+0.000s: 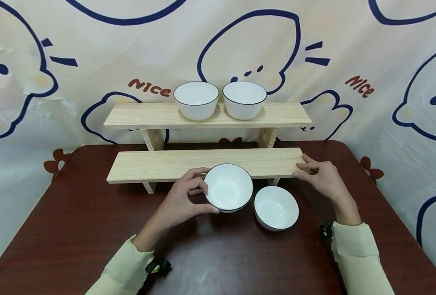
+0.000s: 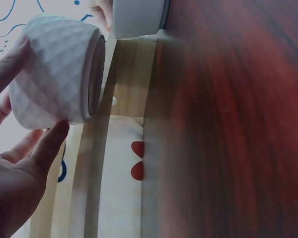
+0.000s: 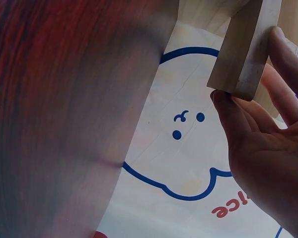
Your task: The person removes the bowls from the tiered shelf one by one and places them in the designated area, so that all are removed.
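Note:
My left hand grips a white bowl with a dark rim, thumb and fingers round its left side. The left wrist view shows this bowl's quilted outer wall, held up off the table. At the right end of the lower wooden shelf, my right hand pinches the board's corner; in the right wrist view the thumb and fingers are on the board's end. A second white bowl stands on the table, between the held bowl and the right forearm.
Two more white bowls, one left and one right, sit side by side on the upper shelf. Both shelves rest on wooden supports on the dark brown table. A patterned cloth hangs behind.

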Available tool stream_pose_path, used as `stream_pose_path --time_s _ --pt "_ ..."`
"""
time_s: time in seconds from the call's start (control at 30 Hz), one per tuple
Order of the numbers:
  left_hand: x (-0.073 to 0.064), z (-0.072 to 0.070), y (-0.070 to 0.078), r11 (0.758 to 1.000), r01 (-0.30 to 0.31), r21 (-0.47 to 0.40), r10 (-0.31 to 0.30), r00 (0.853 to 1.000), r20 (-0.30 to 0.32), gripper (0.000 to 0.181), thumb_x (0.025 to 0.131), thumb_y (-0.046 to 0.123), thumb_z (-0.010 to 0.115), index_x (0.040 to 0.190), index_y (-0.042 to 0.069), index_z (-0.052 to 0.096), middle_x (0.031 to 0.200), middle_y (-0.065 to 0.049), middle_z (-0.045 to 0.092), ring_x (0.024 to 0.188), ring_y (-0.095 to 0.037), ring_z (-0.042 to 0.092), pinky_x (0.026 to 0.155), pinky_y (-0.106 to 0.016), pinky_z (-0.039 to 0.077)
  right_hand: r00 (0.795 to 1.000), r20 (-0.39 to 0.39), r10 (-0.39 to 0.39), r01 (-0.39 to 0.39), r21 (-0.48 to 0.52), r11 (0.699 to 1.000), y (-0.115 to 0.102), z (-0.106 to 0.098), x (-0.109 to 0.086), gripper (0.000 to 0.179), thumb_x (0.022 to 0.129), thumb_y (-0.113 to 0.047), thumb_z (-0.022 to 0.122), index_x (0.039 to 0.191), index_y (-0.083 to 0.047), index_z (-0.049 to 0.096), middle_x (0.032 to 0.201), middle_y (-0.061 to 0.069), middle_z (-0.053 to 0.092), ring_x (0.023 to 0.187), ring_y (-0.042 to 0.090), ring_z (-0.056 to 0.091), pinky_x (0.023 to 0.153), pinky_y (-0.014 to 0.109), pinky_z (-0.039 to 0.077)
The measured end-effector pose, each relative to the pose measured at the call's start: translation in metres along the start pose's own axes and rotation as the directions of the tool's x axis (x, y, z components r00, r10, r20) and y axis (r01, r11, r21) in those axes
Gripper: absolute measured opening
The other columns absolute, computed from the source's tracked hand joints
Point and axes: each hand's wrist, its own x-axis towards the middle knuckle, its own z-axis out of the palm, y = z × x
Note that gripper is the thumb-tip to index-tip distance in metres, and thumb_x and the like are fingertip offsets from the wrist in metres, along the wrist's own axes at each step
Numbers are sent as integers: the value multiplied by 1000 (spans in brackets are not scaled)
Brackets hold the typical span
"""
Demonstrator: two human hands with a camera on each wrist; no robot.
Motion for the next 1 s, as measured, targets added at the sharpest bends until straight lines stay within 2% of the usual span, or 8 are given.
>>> stream_pose_path --time_s 0.23,0.5,0.8,1.0 --pt "-3 4 -4 1000 9 12 -9 999 42 42 64 13 98 83 10 61 142 -3 51 129 -29 53 94 -34 55 1000 0 0 0 0 1000 1 1 1 46 91 -23 80 124 7 67 151 23 41 139 46 39 101 57 45" --pt "-2 8 -9 999 25 -45 -22 997 75 43 64 10 98 83 4 61 140 -5 52 127 -29 55 94 -34 55 1000 -12 -3 3 -2 1000 2 1 1 45 90 -21 80 123 7 67 150 24 42 139 46 38 101 58 45" --pt "-2 12 -16 997 53 -57 -48 994 97 42 63 9 98 82 11 60 139 -9 51 127 -32 53 93 -33 55 1000 -1 2 -2 -2 1000 1 0 1 44 91 -20 79 124 7 67 151 24 41 139 46 38 102 57 45" --pt "-1 14 -18 996 63 -63 -56 993 107 41 63 6 97 79 6 59 138 -14 49 127 -34 53 92 -32 55 1000 -1 0 0 -6 1000 0 0 0 46 91 -23 79 124 7 67 151 23 41 139 46 38 102 57 45"
